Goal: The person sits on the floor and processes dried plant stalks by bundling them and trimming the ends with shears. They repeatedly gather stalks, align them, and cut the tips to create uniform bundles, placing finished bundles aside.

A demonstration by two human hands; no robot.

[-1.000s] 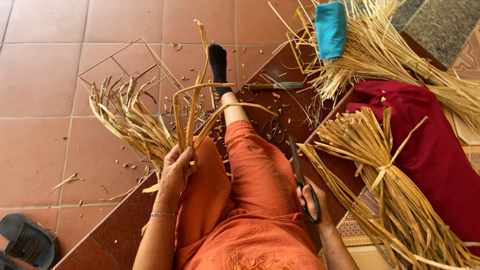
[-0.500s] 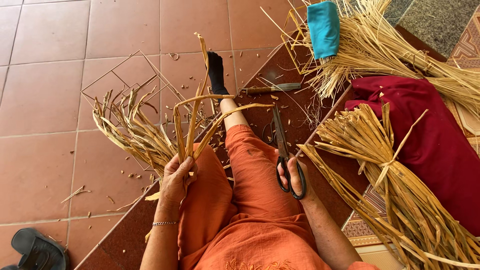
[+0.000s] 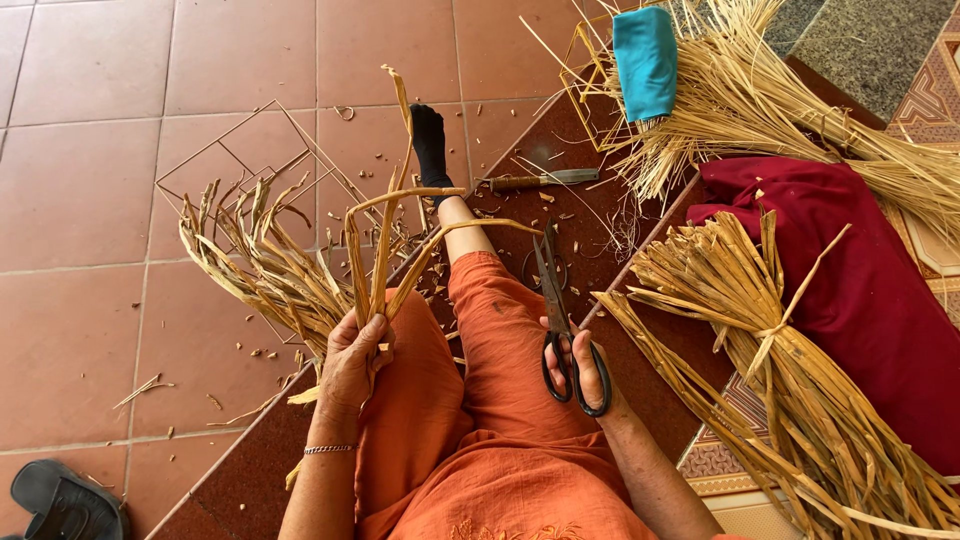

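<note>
Clutching dried leaf strips (image 3: 385,250) in left hand (image 3: 352,362), right hand (image 3: 590,372) gripping scissors (image 3: 560,320), fingers half hidden in handles

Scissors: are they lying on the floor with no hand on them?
No, the right hand holds the black-handled scissors by their loops, blades pointing away over the orange-clad leg.

Tiled home floor (image 3: 120,120), weaving straw (image 3: 800,100)

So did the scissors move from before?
Yes. The scissors in the right hand went up from beside the hip and forward along the orange leg, blades pointing toward the knife lying on the floor.
</note>
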